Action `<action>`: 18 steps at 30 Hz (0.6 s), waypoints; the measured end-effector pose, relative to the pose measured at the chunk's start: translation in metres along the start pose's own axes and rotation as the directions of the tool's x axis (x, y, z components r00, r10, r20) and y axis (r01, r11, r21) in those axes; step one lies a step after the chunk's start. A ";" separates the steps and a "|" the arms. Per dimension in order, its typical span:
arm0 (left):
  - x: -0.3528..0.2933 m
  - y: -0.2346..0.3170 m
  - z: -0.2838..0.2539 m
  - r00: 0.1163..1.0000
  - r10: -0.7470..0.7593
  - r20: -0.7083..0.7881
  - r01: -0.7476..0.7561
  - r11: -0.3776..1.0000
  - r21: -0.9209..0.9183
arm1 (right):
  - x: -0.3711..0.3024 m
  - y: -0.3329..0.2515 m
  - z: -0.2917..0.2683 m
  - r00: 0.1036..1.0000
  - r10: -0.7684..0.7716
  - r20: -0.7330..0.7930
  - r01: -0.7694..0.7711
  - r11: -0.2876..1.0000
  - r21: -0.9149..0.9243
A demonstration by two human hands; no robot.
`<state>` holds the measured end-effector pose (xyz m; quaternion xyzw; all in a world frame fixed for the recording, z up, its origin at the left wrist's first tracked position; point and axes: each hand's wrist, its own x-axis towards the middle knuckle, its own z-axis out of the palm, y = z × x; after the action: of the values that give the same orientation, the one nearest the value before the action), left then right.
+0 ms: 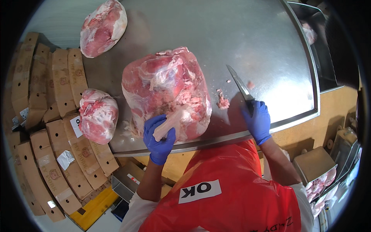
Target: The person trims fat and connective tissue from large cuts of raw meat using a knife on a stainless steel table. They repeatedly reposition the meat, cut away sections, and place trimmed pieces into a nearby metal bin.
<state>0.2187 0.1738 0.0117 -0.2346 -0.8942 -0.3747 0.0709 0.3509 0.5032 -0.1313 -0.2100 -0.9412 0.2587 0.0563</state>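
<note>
My left hand (159, 140), in a blue glove, is closed around a pale, fatty-looking strip (168, 124) at the near edge of a large piece of raw meat (166, 85). I cannot tell whether the strip is still joined to the meat. That big pink and white piece lies near the front edge of the steel table (174, 23). My right hand (257, 120), also gloved in blue, grips a knife (240, 83) by its dark handle, apart from the meat. The blade points away and to the left, over the table. Small meat scraps (222, 101) lie between the meat and the blade.
Two more pieces of meat rest to the left, one far (103, 29) and one near (99, 116). Stacked cardboard boxes (58, 154) stand on the left. A raised rim (315, 89) borders the table's right side, with a metal bin (320, 50) beyond it. Meat-filled containers (315, 164) stand lower right.
</note>
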 end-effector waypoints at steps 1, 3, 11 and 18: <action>0.000 -0.001 0.000 1.000 0.011 0.005 -0.011 1.000 -0.002 | -0.011 0.002 0.003 1.000 0.020 0.006 -0.020 0.999 -0.048; -0.001 -0.005 -0.003 0.999 0.028 0.024 -0.027 1.000 -0.005 | -0.020 0.007 0.011 0.996 0.072 0.046 -0.067 0.994 -0.089; 0.002 -0.006 -0.007 0.995 0.033 0.092 -0.032 0.999 -0.012 | -0.010 0.003 -0.008 0.947 0.226 0.228 -0.281 0.926 0.250; -0.002 -0.011 -0.004 0.994 0.010 0.110 -0.005 0.999 -0.046 | -0.012 -0.051 -0.141 0.796 0.231 0.559 -0.470 0.818 0.331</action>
<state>0.2154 0.1635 0.0069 -0.2599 -0.8870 -0.3814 0.0175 0.3738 0.5236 0.0161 -0.2931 -0.7784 0.5218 -0.1895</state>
